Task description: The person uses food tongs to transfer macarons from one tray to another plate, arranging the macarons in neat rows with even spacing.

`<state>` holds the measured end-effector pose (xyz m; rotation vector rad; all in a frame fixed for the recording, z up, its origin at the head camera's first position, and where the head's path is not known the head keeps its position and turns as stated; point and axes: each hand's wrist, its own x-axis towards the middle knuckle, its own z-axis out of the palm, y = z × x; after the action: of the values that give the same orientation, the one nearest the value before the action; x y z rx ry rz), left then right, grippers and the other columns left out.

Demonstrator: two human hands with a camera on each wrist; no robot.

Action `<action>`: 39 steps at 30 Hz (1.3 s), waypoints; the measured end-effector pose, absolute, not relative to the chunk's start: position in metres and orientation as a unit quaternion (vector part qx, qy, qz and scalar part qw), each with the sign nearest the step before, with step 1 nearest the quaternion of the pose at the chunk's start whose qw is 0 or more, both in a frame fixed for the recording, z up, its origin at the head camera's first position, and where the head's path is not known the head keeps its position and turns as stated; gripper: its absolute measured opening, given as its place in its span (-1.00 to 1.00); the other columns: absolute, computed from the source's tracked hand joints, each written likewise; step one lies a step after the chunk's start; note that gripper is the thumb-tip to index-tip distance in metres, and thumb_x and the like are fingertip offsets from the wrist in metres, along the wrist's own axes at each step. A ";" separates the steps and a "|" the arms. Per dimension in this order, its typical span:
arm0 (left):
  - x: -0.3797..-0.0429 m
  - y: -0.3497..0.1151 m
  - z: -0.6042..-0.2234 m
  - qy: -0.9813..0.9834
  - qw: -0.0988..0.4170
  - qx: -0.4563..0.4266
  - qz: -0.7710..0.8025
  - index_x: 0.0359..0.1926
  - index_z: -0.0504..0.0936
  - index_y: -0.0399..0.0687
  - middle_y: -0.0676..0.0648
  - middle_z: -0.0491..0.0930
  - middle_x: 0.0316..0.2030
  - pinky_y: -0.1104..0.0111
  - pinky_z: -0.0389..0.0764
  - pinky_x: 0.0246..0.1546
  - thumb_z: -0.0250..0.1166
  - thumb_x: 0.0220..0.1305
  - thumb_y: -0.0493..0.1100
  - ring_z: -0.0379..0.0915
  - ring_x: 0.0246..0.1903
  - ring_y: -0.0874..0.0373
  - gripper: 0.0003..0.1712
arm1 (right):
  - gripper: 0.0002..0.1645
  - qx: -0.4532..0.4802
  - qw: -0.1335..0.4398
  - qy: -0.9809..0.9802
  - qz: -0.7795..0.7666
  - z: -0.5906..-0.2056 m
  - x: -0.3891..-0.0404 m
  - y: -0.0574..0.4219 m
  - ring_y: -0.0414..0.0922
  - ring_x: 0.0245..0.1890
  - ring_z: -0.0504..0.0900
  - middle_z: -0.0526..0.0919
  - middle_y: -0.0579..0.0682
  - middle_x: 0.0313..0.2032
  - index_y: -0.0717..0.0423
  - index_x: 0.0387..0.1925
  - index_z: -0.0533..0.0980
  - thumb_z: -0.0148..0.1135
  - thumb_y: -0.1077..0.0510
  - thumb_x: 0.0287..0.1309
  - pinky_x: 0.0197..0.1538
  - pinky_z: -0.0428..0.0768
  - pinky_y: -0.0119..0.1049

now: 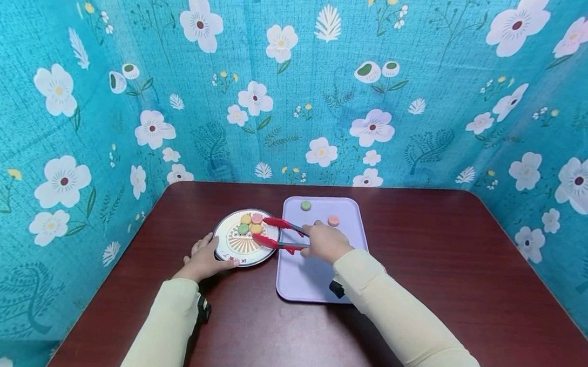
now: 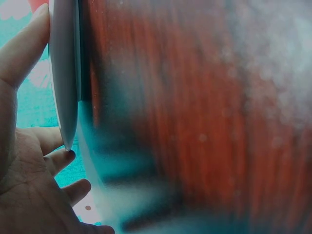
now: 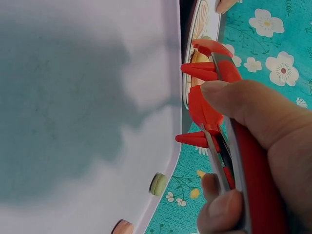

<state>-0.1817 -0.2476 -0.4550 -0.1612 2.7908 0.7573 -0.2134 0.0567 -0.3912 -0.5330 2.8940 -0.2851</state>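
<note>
My left hand (image 1: 203, 262) holds the near left rim of a round white plate (image 1: 250, 255), thumb along its front edge. In the left wrist view the plate's side (image 2: 62, 73) stands between thumb and fingers. On the plate sit several macarons: a pink one (image 1: 258, 218), a green one (image 1: 243, 229) and yellow ones (image 1: 256, 229). My right hand (image 1: 327, 242) grips a pair of red-tipped tongs (image 1: 292, 246) by the handles. The tong tips are spread apart over the plate's right side, right by the macarons.
A lilac tray (image 1: 307, 283) lies right of the plate, under my right hand. On its far part are a green macaron (image 1: 306, 206) and a pink macaron (image 1: 333, 220). The dark wooden table (image 1: 422, 244) meets a blue flowered cloth (image 1: 300, 97) at the back and sides.
</note>
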 end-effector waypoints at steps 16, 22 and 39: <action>-0.181 -0.248 -0.455 0.955 0.127 -0.058 0.262 0.48 -0.03 -0.29 -0.35 -0.13 0.45 -0.39 -0.14 0.21 0.39 -0.04 0.35 -0.31 0.39 -0.35 0.31 | -0.25 -0.182 0.061 0.976 -0.108 -0.396 -0.208 0.070 -0.11 -0.43 0.49 0.58 0.05 -0.21 0.06 0.17 0.50 0.50 -0.04 -0.11 -0.32 0.55 -0.20; -0.180 -0.248 -0.454 0.956 0.122 -0.049 0.262 0.47 -0.01 -0.32 -0.37 -0.12 0.44 -0.39 -0.10 0.19 0.39 -0.04 0.36 -0.28 0.38 -0.37 0.30 | -0.23 -0.177 0.057 0.975 -0.119 -0.391 -0.204 0.077 -0.12 -0.46 0.51 0.62 0.06 -0.20 0.06 0.21 0.47 0.49 -0.04 -0.08 -0.34 0.55 -0.22; -0.182 -0.247 -0.455 0.956 0.127 -0.052 0.260 0.48 -0.04 -0.30 -0.36 -0.14 0.45 -0.39 -0.13 0.20 0.38 -0.03 0.36 -0.31 0.39 -0.35 0.31 | -0.15 -0.178 0.032 0.975 -0.127 -0.388 -0.195 0.098 -0.10 -0.41 0.59 0.54 0.16 0.13 0.06 0.24 0.46 0.51 -0.10 -0.11 -0.33 0.64 -0.15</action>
<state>-0.1816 -0.2471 -0.4547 -0.1522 2.7812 0.7568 -0.1955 0.0977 -0.3883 -0.5477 3.0031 -0.3901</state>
